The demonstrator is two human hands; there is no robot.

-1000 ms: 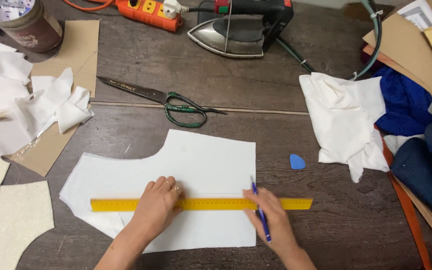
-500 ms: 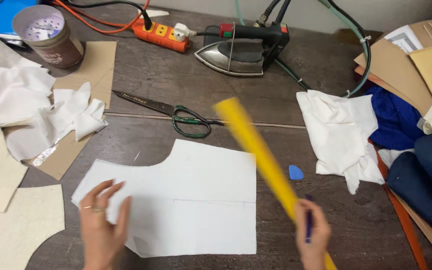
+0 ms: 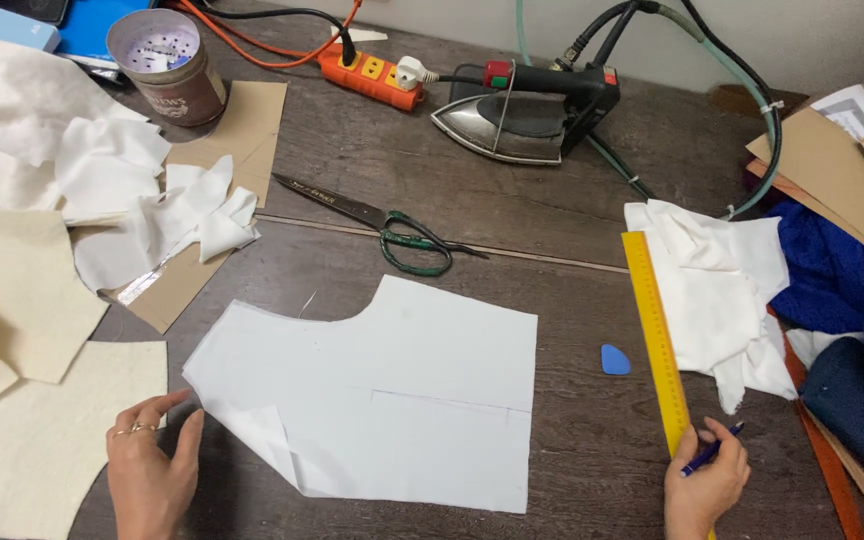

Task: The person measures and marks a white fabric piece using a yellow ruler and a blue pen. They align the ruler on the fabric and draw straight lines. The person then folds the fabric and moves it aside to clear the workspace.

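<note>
A dark wooden surface (image 3: 552,250) carries sewing clutter, and the white cut fabric piece (image 3: 382,395) at its centre serves as landmark. A faint straight line is already drawn across the piece, so the marking looks done; its lower left corner is folded over. Just left of that fold, the left hand (image 3: 147,470) rests flat, fingers spread and gripping nothing. To the right of the piece, the right hand (image 3: 707,485) has its fingers closed on a blue pen (image 3: 709,452) and the near end of a yellow ruler (image 3: 655,340), which lies off the fabric beside a blue chalk (image 3: 614,359). Beyond the piece lie green-handled scissors (image 3: 377,222) and an iron (image 3: 527,110).
</note>
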